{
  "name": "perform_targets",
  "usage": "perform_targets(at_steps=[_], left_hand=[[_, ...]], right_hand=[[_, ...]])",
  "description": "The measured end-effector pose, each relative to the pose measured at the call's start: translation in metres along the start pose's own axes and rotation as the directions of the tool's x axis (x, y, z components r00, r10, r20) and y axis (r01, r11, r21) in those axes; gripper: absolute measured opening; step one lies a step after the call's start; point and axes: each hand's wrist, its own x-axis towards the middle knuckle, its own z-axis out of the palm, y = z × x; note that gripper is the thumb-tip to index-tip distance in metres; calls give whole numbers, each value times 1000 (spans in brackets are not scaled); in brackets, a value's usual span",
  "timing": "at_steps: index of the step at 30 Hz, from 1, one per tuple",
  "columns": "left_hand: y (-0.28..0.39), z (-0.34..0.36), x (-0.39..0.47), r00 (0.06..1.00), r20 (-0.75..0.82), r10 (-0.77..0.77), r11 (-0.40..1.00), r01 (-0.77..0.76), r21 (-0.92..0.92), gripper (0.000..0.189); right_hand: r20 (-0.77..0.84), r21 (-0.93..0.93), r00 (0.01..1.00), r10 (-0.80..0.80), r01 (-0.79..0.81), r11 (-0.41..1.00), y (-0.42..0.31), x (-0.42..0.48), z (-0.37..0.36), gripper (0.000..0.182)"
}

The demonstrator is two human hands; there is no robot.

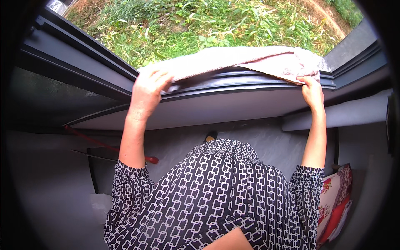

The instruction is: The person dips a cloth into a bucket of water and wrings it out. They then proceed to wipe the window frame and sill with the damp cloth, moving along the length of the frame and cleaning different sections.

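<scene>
A pale pinkish-white cloth [225, 56] with a thick hemmed edge lies across the window sill, its far side washed out by daylight. My left hand [150, 82] has curled fingers at the cloth's left end and looks slightly blurred. At the right end, my right hand [312, 92] pinches a near corner of the cloth between thumb and fingers. Below the lifted near edge, the dark metal window tracks [215, 82] are exposed. The cloth's far edge hangs or rests over the outer side of the sill; which one I cannot tell.
Dark window frames [84, 53] slant up at the left and at the right [359, 67]. Green plants [187, 28] grow outside. A red rod [103, 143] leans at the lower left above the grey floor [175, 137]. Floral bedding [332, 200] lies at the lower right.
</scene>
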Motion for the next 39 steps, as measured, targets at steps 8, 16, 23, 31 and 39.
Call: perform_targets(at_steps=[8,16,23,31,39], left_hand=[[3,3,-18,993,119,-25,996,14,90,32],[-5,23,-26,991,-41,-125,937,132,324,36],[-21,31,-32,977,212,-35,875,-72,478,19],[-39,-14,60,994,-80,-78,707,112,699,5],[-79,17,12,911,410,-53,839,-182,513,7]], right_hand=[[-51,18,998,-34,35,999,-3,-3,2,36],[-98,56,989,-107,113,992,4,-4,10,36],[-102,57,993,-60,66,996,7,-3,15,33],[-162,65,981,-104,116,991,6,-6,24,33],[-180,157,983,21,8,988,-45,9,21,34]])
